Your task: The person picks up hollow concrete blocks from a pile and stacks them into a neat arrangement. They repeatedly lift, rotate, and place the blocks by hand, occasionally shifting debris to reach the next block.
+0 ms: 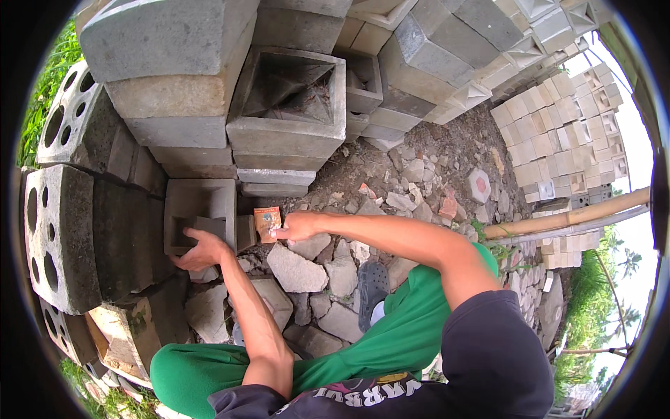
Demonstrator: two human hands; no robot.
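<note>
An open-faced hollow concrete block (200,187) stands low at the foot of the stack, with a grey slab-like surface inside it. My left hand (201,250) grips its near rim, one digit reaching into the hollow and the others at the outside edge. Just right of the block, my right hand (300,227) pinches the edge of a small orange-brown printed packet (265,218). The packet is upright beside a small concrete piece (246,232). Parts of the right fingers are hidden behind the packet.
Tall concrete block stacks (164,42) rise ahead, with round-holed blocks (59,237) at the left. Broken slabs (296,269) and rubble cover the ground around my clog (374,297). A bamboo pole (572,213) crosses at the right, before more stacked blocks (558,133).
</note>
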